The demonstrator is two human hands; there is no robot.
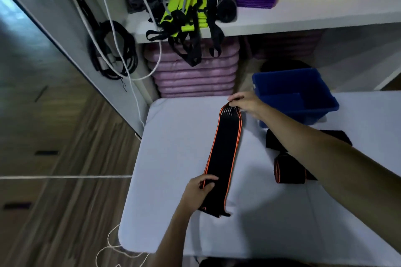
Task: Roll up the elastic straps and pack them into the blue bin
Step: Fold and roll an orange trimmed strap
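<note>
On the worktop (pixel 173 136) the strap (pixel 223 156) lies lengthwise away from the person; right hand (pixel 246 102) pinches its far end, left hand (pixel 198 191) grips the near end.

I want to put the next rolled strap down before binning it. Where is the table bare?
Bare: the near right of the table, between the stretched strap and the rolled strap, and the left strip beside the left hand. Crowded: the far right, where the right hand, blue bin and black straps sit close together.
</note>
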